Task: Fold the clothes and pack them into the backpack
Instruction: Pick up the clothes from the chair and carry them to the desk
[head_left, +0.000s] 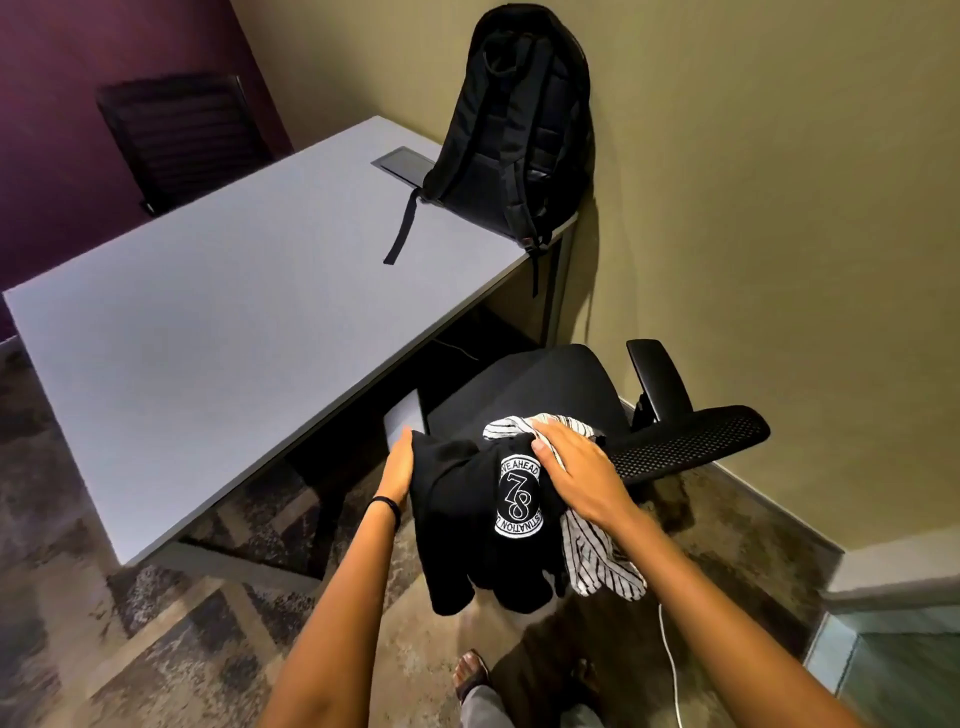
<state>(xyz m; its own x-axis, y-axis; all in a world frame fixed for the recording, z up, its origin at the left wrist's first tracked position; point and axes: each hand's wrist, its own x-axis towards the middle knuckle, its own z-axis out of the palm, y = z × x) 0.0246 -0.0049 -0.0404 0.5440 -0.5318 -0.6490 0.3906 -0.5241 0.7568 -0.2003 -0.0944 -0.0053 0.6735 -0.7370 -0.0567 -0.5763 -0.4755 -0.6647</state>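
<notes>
Gripping black T-shirt (467, 545) edge with left hand (399, 464); pressing flat, straight-fingered right hand (574, 470) onto it and striped shirt (597, 564), above office chair (519, 384).

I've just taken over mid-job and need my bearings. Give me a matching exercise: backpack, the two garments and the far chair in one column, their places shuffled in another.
Things:
1 backpack
2 black shirt
3 striped garment
4 far chair

Places:
A gripped at its edge by the left hand
B across the desk, by the purple wall
C upright on the desk's far corner
D under the right hand

Pairs: 1-C, 2-A, 3-D, 4-B
</notes>
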